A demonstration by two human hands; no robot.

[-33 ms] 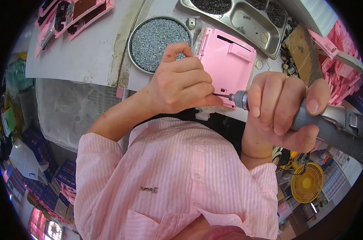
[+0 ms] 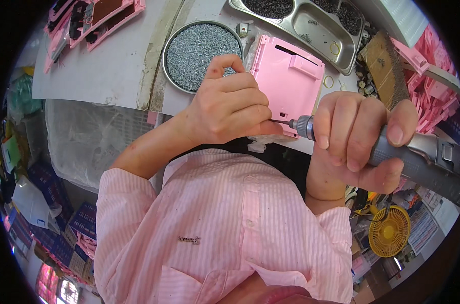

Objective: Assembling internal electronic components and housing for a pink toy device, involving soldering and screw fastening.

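Note:
My right hand is wrapped round a grey electric screwdriver. Its thin bit points left and reaches the fingertips of my left hand. Those fingers are curled and pinched at the bit's tip; whatever they hold there is hidden. Behind both hands a flat pink plastic housing lies on the table, with a dark slot along its far edge and a small square hole near its front. A round metal bowl full of small silvery screws stands just beyond my left hand.
A steel compartment tray with dark screws sits at the back. A small metal motor is beside the bowl. Pink frames lie far left, and more pink parts are piled at the right, near a brown board. A yellow fan is lower right.

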